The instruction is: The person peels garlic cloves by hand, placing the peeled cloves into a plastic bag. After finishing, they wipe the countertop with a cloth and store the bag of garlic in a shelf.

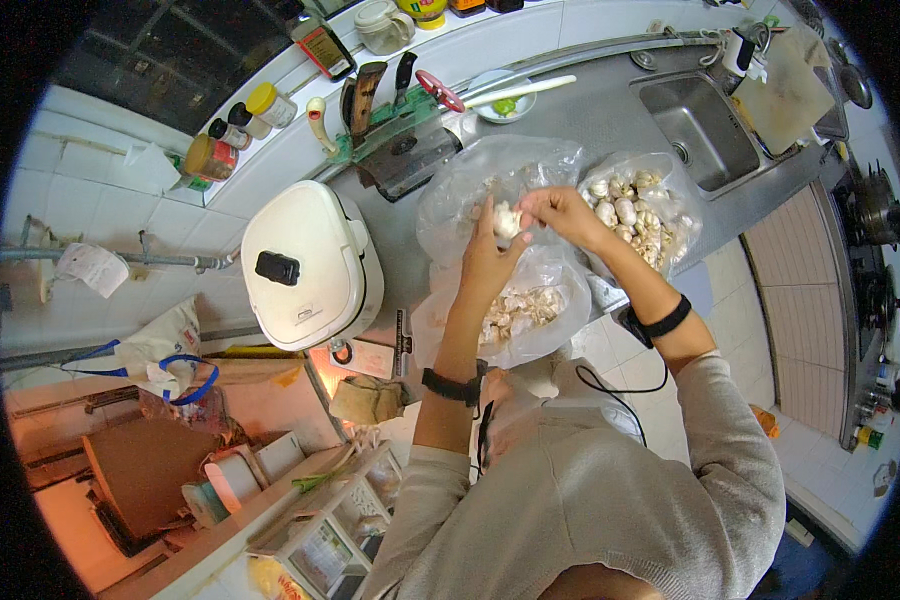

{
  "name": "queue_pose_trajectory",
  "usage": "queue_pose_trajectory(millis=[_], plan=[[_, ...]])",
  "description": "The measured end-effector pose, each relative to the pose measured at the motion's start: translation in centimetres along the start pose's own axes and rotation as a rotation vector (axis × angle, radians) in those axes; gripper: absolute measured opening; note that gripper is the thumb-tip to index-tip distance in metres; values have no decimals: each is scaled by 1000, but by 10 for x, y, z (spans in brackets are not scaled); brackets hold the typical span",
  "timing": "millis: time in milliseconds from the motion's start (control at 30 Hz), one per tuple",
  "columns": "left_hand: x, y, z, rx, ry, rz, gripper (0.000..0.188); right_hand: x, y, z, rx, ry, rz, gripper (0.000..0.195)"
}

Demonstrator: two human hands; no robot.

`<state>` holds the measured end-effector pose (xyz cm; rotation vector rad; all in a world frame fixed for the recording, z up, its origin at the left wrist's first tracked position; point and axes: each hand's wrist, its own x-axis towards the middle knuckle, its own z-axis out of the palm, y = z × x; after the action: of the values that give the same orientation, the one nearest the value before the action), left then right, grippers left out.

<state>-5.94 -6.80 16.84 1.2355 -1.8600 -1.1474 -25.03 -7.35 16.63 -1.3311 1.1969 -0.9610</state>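
Observation:
A pale garlic bulb (506,222) rests in my left hand (487,251), gripped between thumb and fingers. On its right side, the fingertips of my right hand (559,214) pinch at the bulb. Beneath both hands spreads a clear plastic bag (450,199); what it contains is partly hidden. Whole garlic bulbs (626,214) fill another clear bag (682,199) to the right. Closer to my body, papery garlic skins (529,307) lie in a third plastic bag (574,292), partly covered by my left forearm.
A white rice cooker (304,262) stands left on the steel counter (570,116). Behind are a knife rack (390,124) with several knives and a bowl (521,109) holding something green. A sink (697,127) lies at the far right. A black cable (615,390) hangs near my right arm.

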Motion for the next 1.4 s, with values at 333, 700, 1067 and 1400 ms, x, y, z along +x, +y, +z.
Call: queue_pose_trajectory(millis=[333,700,1067,1400], plan=[[-95,-8,-2,-604,-124,-153,67,-101,-24,62,69,-39,-73,35],[-133,-23,-5,-570,-217,-267,71,-117,-1,114,-290,29,39,36],[-143,-61,12,-849,-218,-407,62,-118,36,131,-280,300,-39,18],[-143,-24,14,-603,-150,-126,59,-124,35,136,-142,261,90,41]])
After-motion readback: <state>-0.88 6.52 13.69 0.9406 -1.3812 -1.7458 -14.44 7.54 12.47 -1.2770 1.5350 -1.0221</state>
